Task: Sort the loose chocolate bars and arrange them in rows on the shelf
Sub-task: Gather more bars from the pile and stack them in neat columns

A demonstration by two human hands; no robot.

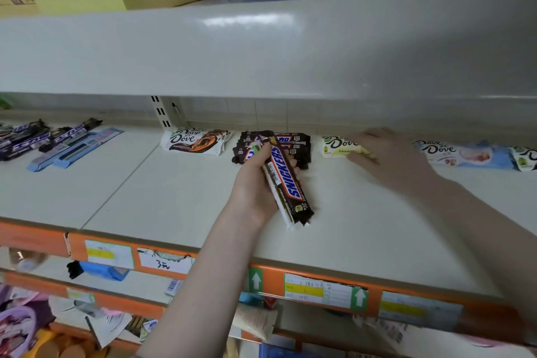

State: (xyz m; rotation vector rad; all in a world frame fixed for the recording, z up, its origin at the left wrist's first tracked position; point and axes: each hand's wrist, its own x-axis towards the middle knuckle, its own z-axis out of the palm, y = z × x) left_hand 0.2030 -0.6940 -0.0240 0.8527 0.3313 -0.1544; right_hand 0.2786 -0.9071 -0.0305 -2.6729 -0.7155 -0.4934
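Your left hand [255, 183] grips several Snickers bars [286, 183] mid-sort above the shelf [174, 197], right hand [389, 157] blurred at two o'clock, fingers unclear; next, lay them onto the twelve-o'clock Snickers stack [293, 144].

Evenly and rather softly lit from above, with a white glare patch on the front of the upper shelf [261, 46]. Faint, diffuse shadows only, darkest in the recess under that shelf. Strongly bowed by the wide lens (straight shelf edges curving toward the corners). Motion-smeared across the right hand [392, 160] and its forearm; sharper on the left hand [258, 183] and the Snickers lettering [286, 174]. Soft and smudged toward the lower corners and top edge.
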